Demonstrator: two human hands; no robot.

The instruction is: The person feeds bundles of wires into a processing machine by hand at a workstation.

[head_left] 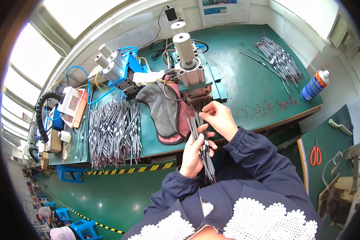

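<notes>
My left hand (193,158) is closed around a bundle of thin dark grey cables (206,159) with small white labels. Their lower ends hang toward my jacket and their upper ends point at a metal pneumatic press (194,76). Just in front of that press, my right hand (221,119) has thumb and forefinger pinched at the upper end of a cable beside the bundle. The fingertips partly hide how that cable meets the press. Left of the press lie a grey cloth (163,108) and a pink cloth (184,120).
A large cable pile (114,132) covers the bench's left part, near a second pneumatic press (118,70). At the far right are more cables (278,60), scattered reddish scraps (268,106) and a blue spray can (315,85). Red scissors (316,155) lie on a side table.
</notes>
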